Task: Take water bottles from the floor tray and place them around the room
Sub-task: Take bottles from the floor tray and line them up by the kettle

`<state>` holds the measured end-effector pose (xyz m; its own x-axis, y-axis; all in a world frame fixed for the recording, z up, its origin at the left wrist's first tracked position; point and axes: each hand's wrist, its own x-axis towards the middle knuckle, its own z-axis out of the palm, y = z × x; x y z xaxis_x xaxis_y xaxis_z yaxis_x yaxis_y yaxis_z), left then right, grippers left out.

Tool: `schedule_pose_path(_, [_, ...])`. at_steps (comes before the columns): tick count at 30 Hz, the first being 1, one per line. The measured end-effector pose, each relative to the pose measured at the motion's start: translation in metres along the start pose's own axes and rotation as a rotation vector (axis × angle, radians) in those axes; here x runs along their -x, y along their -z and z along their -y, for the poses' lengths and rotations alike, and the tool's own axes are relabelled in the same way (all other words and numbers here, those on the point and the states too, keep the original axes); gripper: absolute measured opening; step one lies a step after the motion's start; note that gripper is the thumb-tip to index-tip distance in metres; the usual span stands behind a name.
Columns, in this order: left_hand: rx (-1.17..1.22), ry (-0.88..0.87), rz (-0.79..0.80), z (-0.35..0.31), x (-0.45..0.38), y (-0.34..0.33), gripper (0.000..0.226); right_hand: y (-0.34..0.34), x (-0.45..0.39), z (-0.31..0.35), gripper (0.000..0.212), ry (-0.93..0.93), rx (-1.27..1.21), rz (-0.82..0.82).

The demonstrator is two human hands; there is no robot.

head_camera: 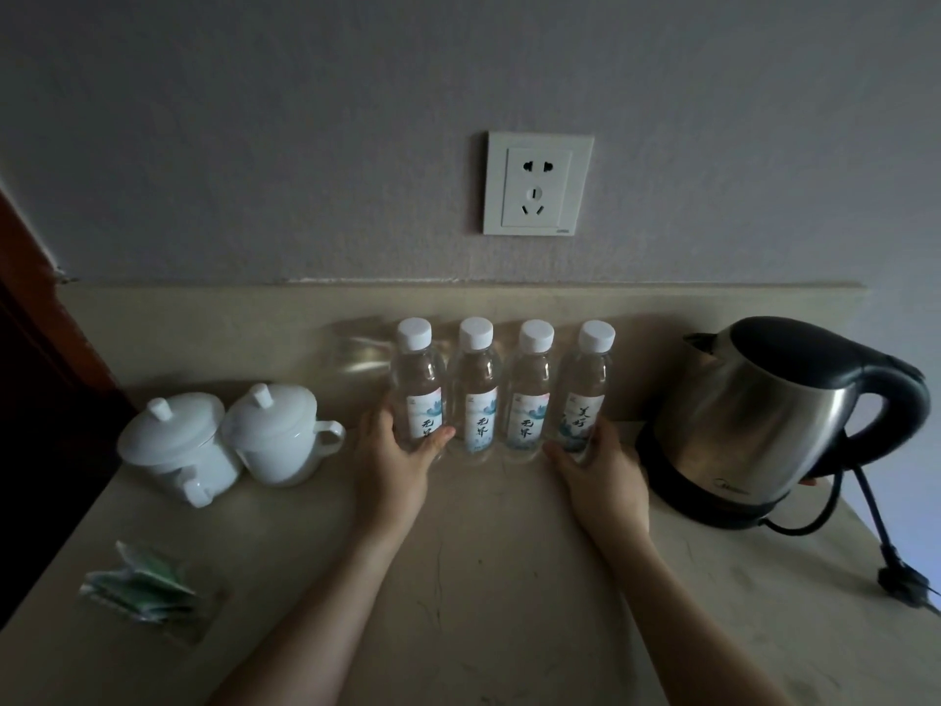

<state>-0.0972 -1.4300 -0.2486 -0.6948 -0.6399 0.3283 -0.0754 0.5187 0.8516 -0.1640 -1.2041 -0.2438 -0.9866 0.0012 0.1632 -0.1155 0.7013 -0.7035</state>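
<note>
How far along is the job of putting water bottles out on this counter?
Done: four capped water bottles stand upright in a row on the counter, between the lidded cups and the kettle. In hand: the left hand wraps the leftmost bottle and the right hand the rightmost bottle, apparently straightening the row. Left: letting go; the floor tray is out of view.

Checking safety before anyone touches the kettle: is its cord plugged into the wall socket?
No, the plug lies loose on the counter, and the wall socket is empty.
</note>
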Motion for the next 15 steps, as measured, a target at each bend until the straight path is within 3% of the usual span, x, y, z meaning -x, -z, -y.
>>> schedule_pose_path(5, [0.097,0.035,-0.001,-0.002,0.005,-0.003,0.056,0.002,0.001,0.003,0.048,-0.004,0.007,-0.012])
schedule_pose_path(10, [0.078,0.059,0.078,-0.003,0.009,-0.011,0.117,0.004,0.005,0.011,0.068,-0.019,0.036,0.012])
schedule_pose_path(15, [0.049,0.051,0.088,-0.002,0.007,-0.013,0.115,0.005,0.008,0.016,0.078,-0.019,0.107,0.048])
